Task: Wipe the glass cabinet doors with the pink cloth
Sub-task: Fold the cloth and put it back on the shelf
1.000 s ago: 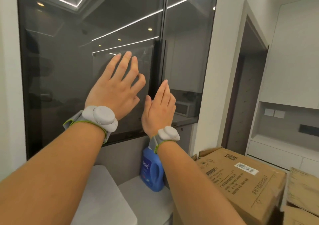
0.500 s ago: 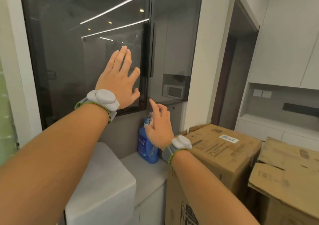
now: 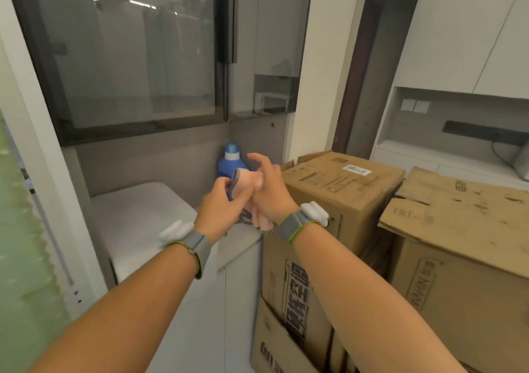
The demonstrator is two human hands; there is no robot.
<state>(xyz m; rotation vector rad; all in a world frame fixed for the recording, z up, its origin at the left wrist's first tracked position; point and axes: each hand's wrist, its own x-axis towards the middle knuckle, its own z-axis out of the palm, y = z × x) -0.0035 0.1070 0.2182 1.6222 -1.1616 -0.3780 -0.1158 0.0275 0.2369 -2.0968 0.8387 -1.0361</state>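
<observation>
The pink cloth [image 3: 252, 182], with a black-and-white mesh edge, is bunched between both hands above the white counter. My left hand [image 3: 220, 209] pinches its left side. My right hand [image 3: 267, 192] grips its right side, index finger raised. The dark glass cabinet doors [image 3: 137, 57] fill the upper left, above and behind the hands; neither hand touches the glass. The right door [image 3: 266, 43] meets the left one at a dark vertical frame.
A blue detergent bottle [image 3: 230, 160] stands on the white counter [image 3: 137, 218] just behind the hands. Two cardboard boxes [image 3: 340, 195] [image 3: 463, 229] crowd the right side. A doorway [image 3: 369, 63] and white cabinets lie beyond them. A green frosted panel runs along the left edge.
Both hands have come down off the glass and met in front of the bottle, now holding the pink cloth. The view has tilted downward.
</observation>
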